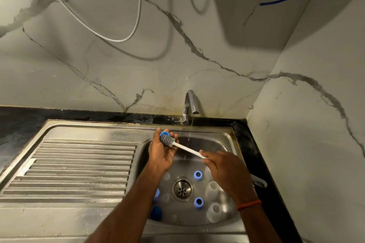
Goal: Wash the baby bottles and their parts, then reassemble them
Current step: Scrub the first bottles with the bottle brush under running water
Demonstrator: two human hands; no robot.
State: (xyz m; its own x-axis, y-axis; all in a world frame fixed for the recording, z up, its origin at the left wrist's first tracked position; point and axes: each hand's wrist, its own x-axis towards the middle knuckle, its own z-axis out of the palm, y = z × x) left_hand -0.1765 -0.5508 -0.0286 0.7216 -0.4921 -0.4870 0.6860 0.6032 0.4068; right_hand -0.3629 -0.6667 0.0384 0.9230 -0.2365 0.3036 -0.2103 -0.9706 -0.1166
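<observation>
Mostly, the view was filled by a grey-veined marble wall [98, 75], below which a stainless steel sink [79, 163] with a ribbed drainboard was set into a dark tabletop [250, 144]. Over the basin the left hand [161, 152] was held palm up, its fingers curled round a blue screw ring [164, 134]. The right hand [227, 171] was held further right, its fingers pinched round the white handle of a bottle brush [177, 144]. The grey ribbed brush head was laid against the ring in the left palm; whether it was pushed inside could not be told. Two clear bottles [212, 188] were seen on the basin floor, right of the drain [182, 189] and partly under the right forearm. A tap [189, 104] was mounted at the back rim, and a thin stream of water [191, 128] was seen falling just right of the left hand. Two loose blue rings [198, 175] were left near the drain, and a dark blue cap [156, 213] was seen at the front left. An orange thread [249, 204] was worn on the right wrist.
</observation>
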